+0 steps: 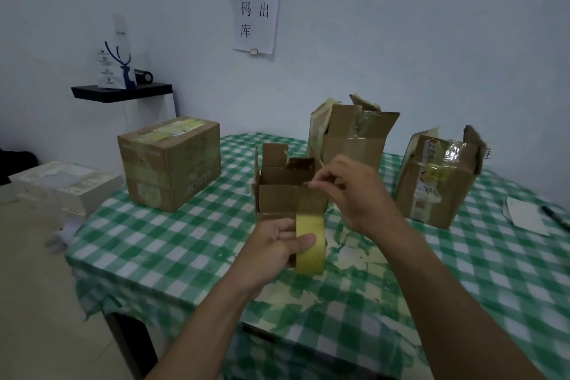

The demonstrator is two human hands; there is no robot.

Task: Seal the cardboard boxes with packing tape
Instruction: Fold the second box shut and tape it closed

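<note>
On my feed I saw the left hand (277,244) nearest the camera, its fingers and thumb curled round a yellow tape roll (310,253) held on edge just above the bench (154,241), which wore a green checked cloth. A strip of tape ran up from the roll to the right hand (354,194), whose thumb and forefinger pinched its free end at the top edge of the small open box (287,194). That box stood just behind the roll with its flaps upright. Farther back on the left I noted a closed box (169,163), taped over its top. Behind the small one stood a taller open box (351,139) with ragged flaps, and to the right a third open box (438,179) bearing old labels. A sheet of paper (524,216) and a pen (555,217) lay at the far right edge. On the wall beyond I could see a black shelf (123,91) and a paper notice (256,6).
</note>
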